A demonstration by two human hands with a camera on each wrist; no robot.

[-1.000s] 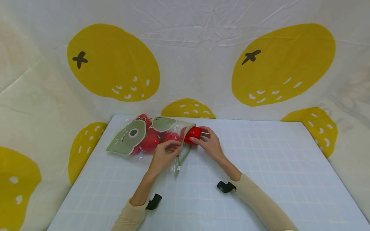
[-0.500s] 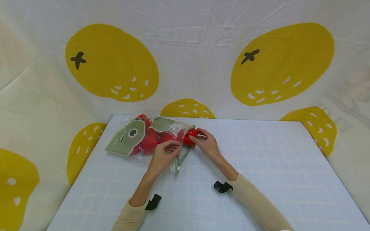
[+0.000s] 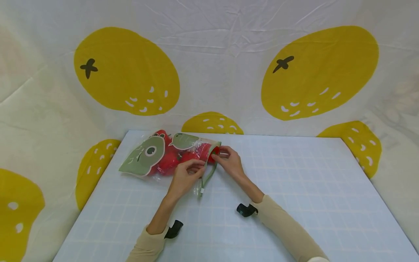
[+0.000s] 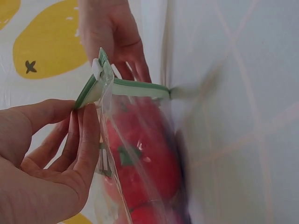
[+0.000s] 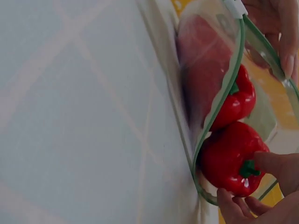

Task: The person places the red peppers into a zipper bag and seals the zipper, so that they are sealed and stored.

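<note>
A clear zip bag (image 3: 144, 158) with green printed shapes lies on its side at the table's far left, its mouth facing right. Several red bell peppers show through the plastic. My left hand (image 3: 184, 178) pinches the green zip edge (image 4: 85, 93) of the mouth between thumb and fingertips, holding it apart from the other side. Just inside the opening is a glossy red bell pepper (image 5: 229, 156) with a green stem, which my right hand (image 3: 231, 163) holds by thumb and fingers. Another bell pepper (image 5: 240, 100) sits beside it in the bag. A white zip slider (image 5: 236, 8) is on the edge.
The table (image 3: 294, 189) has a pale blue checked cover. Behind it rises a white cloth (image 3: 222, 72) printed with large yellow fruits, close to the bag's far side. A black wrist camera (image 3: 174, 229) sits at each sleeve.
My right hand has moved left with the bell pepper, from outside the bag's mouth to inside it. The left hand keeps its pinch on the bag's edge.
</note>
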